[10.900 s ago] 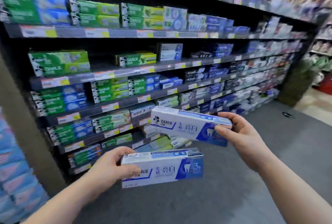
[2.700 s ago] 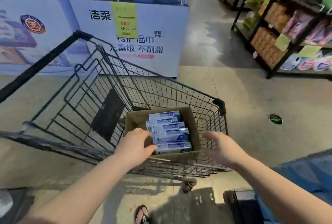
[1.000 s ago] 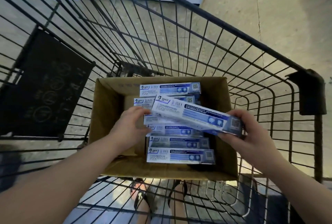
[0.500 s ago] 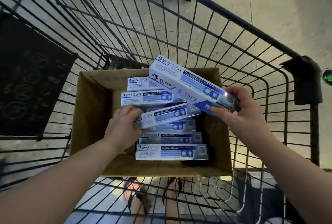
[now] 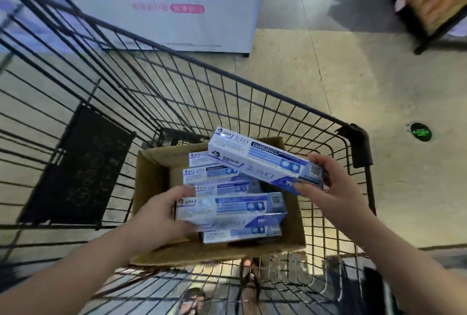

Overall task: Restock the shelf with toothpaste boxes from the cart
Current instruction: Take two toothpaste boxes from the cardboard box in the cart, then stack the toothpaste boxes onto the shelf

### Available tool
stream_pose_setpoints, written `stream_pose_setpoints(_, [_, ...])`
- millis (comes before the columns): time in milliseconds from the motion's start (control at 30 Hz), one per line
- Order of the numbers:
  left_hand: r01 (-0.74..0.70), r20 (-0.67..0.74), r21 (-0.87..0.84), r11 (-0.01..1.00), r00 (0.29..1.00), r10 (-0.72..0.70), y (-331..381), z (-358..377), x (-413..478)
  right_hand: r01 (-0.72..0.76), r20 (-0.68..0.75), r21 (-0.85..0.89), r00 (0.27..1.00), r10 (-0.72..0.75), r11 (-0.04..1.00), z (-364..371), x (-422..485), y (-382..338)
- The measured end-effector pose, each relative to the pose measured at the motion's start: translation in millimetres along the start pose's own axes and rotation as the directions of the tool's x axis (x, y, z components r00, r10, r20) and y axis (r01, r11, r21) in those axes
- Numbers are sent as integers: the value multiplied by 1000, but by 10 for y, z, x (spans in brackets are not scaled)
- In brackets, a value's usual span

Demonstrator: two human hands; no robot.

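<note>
While both arms are stretched down into the black wire cart, one toothpaste box is held in each hand above an open cardboard carton, which is set on the cart's floor near its right-hand corner.

The right hand is closed round the right end of the upper toothpaste box, with the fingers curled over its far edge and the thumb pressed against its near face. This box is raised clear of the carton and tilted, its left end lying farther away.

The left hand is clamped on the left end of the lower toothpaste box, which is pinched between fingertips and thumb. It is held roughly level, just over the carton's contents. Whether it touches the boxes beneath cannot be told.

The remaining toothpaste boxes are laid flat in the carton, lengthwise from left to right, one behind another.

A black panel is seen against the cart's left wall. A white sign board printed with blue characters is stood on the pale floor beyond the cart, and a round green marker is set into the floor to the right. A sandalled foot is visible through the mesh at the bottom.
</note>
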State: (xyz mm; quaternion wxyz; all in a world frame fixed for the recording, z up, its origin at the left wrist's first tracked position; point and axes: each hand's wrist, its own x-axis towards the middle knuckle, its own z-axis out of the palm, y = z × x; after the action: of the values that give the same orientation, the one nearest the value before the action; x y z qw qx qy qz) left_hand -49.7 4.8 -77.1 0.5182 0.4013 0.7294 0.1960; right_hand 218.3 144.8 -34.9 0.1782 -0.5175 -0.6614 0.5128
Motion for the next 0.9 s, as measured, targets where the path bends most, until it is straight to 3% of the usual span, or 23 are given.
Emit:
stream_pose_setpoints(100, [-118,47,125,985,992,113,215,-199,-334,2,-55,3,998,-2,1000,-99,-301,-232])
stream_pose_setpoints(333, [-335,227,161,928,928,295,676,-435,-929,-40,-260,118,963,70,992,-270,-1364,-752])
stream_pose_setpoints(567, [-563,362,184,806,801,477,1243,-90,-1428,-37,-556,178,821,132,983,-502,-2672,-836])
stream_pose_setpoints(733, [-709,563,160,686,637,527,1570,501,-1770,-24,-749,255,628,213,967,-542,-3950,-890])
stream_pose_setpoints(900, [-830,730,31,557,399,555,1698,1246,-2435,-64,-882,289,369,292,955,-286,-5395,-879])
